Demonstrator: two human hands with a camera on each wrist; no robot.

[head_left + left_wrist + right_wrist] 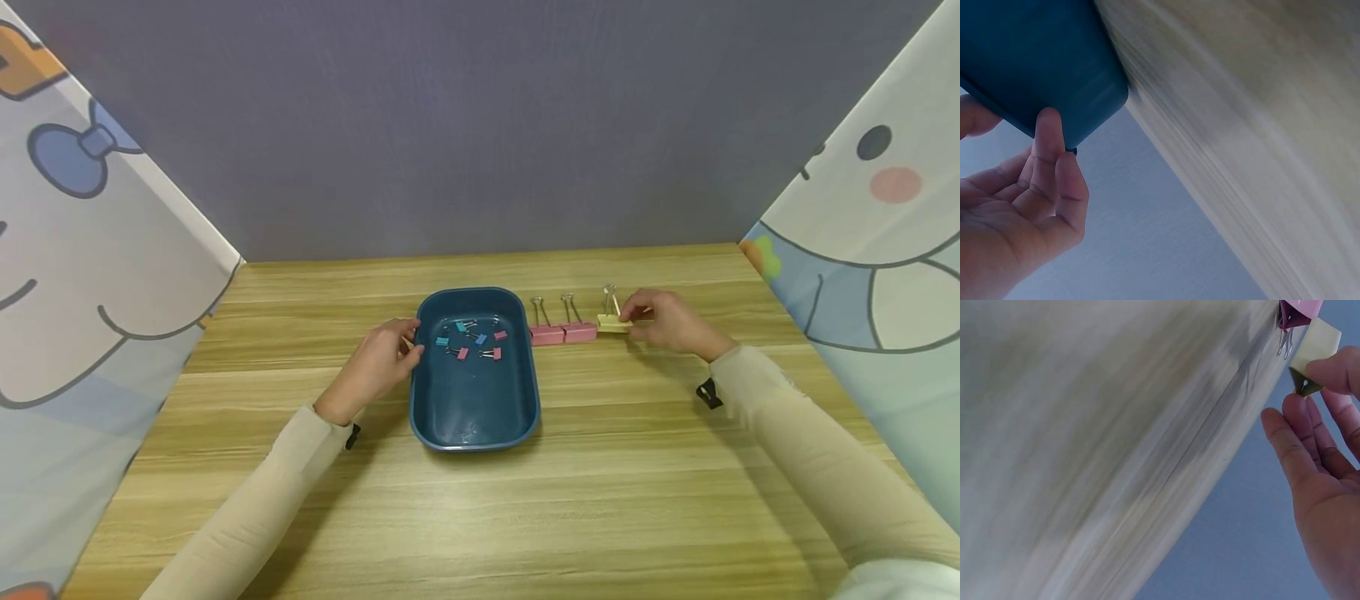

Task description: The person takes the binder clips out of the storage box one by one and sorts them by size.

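My left hand [375, 362] is at the left side of a dark blue tray [474, 425], thumb near the rim and fingers against the outer wall [1050, 122]. Small binder clips in teal, blue and pink lie inside, among them a pink clip [462, 353] and a teal clip [442, 342]. With thumb and fingers my right hand [667, 323] pinches a large yellow binder clip [611, 324] by its right end, its wire handles upward. Just left of it, two large pink binder clips [546, 336] stand side by side, handles up, beside the tray's right edge.
The wooden table [480, 525] carries everything. A grey-blue panel [480, 125] rises behind its far edge. Cartoon-printed sheets [97, 275] flank the table on both sides. A black strap [708, 393] hangs by the right wrist.
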